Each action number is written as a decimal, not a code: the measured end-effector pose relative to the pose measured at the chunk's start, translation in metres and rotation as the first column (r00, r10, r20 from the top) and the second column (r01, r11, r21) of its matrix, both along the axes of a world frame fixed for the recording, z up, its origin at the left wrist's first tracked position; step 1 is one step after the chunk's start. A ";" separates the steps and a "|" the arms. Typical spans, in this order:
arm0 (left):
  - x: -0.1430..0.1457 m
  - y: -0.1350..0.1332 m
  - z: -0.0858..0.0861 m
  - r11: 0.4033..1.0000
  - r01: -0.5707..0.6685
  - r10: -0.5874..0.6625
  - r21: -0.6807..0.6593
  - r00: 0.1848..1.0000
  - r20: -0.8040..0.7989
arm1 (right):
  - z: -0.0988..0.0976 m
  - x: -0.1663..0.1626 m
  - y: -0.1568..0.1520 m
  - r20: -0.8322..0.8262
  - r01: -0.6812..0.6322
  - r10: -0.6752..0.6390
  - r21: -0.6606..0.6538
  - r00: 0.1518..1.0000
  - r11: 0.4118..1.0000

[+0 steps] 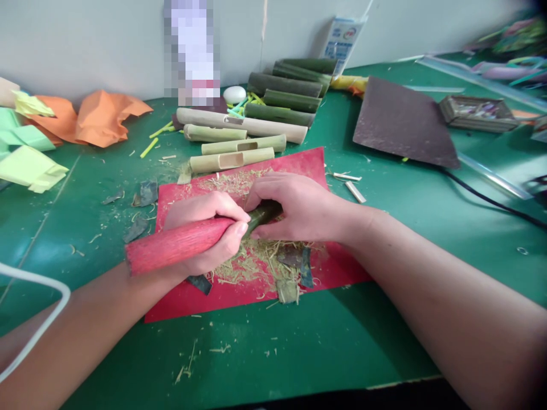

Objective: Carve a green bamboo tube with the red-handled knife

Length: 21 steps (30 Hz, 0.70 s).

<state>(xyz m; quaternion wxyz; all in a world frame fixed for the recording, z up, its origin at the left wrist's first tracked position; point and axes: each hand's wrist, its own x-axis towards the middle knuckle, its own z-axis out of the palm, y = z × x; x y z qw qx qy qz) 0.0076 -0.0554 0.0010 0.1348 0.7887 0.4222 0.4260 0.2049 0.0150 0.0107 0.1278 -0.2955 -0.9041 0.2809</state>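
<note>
My left hand [205, 206] is closed around a thick red wooden handle [177, 246] of a tool; its working end is hidden at my fingertips. Beneath my right hand [301, 205] lies a short green bamboo tube [265, 212], gripped between thumb and fingers. The left fingertips meet the tube's near end. Both hands are over a red sheet [171, 304] strewn with pale shavings [250, 267]. Dark bark-like scraps [306, 267] and a flat greenish piece [287, 290] lie among them.
Behind the sheet, cut bamboo tubes [239, 160], some with notches, lie beside several green tubes [280, 115]. Orange paper [100, 119] is at left. A dark board [399, 122], a small box [477, 113] and a black cable [491, 198] are at right. A white cord [38, 276] crosses the left edge.
</note>
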 end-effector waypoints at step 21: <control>-0.002 0.007 -0.004 0.983 0.185 -0.186 0.014 0.975 0.120 | -0.001 0.000 -0.001 -0.010 0.011 -0.011 -0.006 1.000 1.000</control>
